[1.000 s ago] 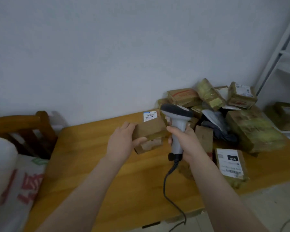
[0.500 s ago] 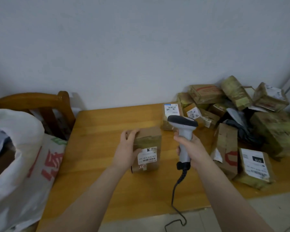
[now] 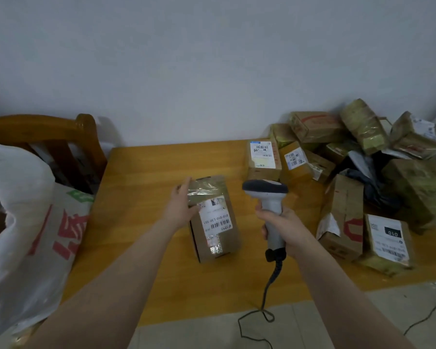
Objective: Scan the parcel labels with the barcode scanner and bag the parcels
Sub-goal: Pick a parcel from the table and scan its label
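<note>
Left hand (image 3: 180, 210): the parcel (image 3: 213, 217) is held by its left edge, with the thumb laid on the labelled face and the fingers run up along the side.
Parcel: a brown box with a taped top is seen at the middle of the table (image 3: 146, 187), at 3 o'clock of the left hand and touching it. Whether its far end is lifted cannot be told.
Label (image 3: 215, 217): a white slip is turned up toward the camera, and its print is read upside down.
Right hand (image 3: 283, 222): it is closed round the handle of the scanner (image 3: 269, 197).
Scanner: it is held upright at 3 o'clock of the parcel, apart from it, with the dark head above the fist.
Cable (image 3: 267, 298): it is led from the handle's base toward 6 o'clock, off the table edge to the floor.
Pile (image 3: 363, 157): more parcels are heaped at 2 o'clock on the table.
Bag (image 3: 18, 222): a white sack with red print is stood at 9 o'clock, beside the table.
Chair (image 3: 48, 132): a wooden back is seen at 10 o'clock, behind the bag.
</note>
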